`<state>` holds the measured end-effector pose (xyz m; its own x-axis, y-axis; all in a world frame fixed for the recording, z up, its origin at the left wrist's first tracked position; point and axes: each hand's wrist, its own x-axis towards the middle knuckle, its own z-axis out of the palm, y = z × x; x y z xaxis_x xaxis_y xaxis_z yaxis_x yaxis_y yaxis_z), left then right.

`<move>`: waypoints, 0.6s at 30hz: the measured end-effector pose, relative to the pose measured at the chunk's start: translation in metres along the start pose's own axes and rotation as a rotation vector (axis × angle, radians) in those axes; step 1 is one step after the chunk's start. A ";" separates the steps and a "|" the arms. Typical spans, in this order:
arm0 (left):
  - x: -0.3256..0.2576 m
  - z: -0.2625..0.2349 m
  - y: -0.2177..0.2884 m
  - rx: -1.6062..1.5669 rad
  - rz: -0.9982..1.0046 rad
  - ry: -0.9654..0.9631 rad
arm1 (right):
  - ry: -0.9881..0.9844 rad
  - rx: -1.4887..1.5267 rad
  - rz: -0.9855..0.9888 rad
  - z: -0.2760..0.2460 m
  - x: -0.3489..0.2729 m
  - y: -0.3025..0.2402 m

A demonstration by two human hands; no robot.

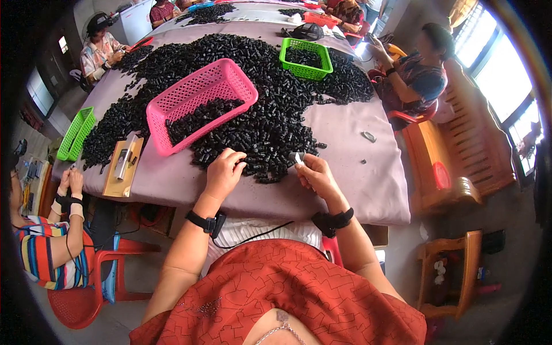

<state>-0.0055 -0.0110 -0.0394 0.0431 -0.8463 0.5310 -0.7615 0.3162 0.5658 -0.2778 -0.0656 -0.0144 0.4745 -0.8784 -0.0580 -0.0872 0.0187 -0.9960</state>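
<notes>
Along the near edge of a large heap of small black cylindrical pieces, both my hands work over the cloth-covered table. My left hand is closed, thumb and fingers bent together at the heap's edge; whatever lies between the fingertips is too small to make out. To its right, my right hand pinches a small white piece, with something dark beside it at the fingertips. A pink perforated basket sits tilted on the heap beyond my left hand, with black pieces in its lower part.
A green basket rests on the heap, another green basket at the left edge. A cardboard-coloured board carries a metallic bar. A grey ring-like object lies at right. Other people sit around the table; a wooden bench stands right.
</notes>
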 end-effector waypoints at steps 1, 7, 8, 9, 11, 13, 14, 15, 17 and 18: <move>-0.001 -0.001 0.001 0.005 -0.009 -0.007 | -0.004 0.013 0.005 0.001 -0.001 0.000; 0.002 0.000 0.002 -0.017 0.015 0.014 | -0.003 0.000 0.000 -0.001 0.003 0.001; 0.002 0.001 0.002 -0.022 0.019 0.024 | 0.001 -0.012 0.002 -0.002 0.004 0.002; 0.001 0.003 0.000 -0.008 0.012 0.009 | 0.006 -0.002 0.006 -0.002 0.003 0.004; 0.000 0.003 0.000 -0.035 -0.014 0.010 | 0.008 0.015 0.013 0.000 0.003 0.001; 0.002 0.002 0.000 -0.105 0.021 0.080 | 0.029 -0.040 0.015 0.001 0.002 -0.001; 0.002 0.002 0.000 -0.103 0.016 0.074 | 0.027 -0.035 0.022 0.001 0.002 -0.001; 0.001 0.001 0.000 -0.154 0.016 0.128 | 0.013 -0.024 0.024 0.002 0.001 0.000; 0.003 -0.003 0.005 -0.215 0.006 0.187 | -0.001 -0.011 0.031 0.001 0.002 -0.002; 0.006 -0.004 0.007 -0.213 -0.001 0.183 | 0.010 -0.033 0.032 0.001 0.002 -0.003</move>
<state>-0.0077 -0.0120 -0.0303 0.1743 -0.7614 0.6245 -0.6091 0.4149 0.6759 -0.2758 -0.0670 -0.0112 0.4618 -0.8825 -0.0888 -0.1312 0.0311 -0.9909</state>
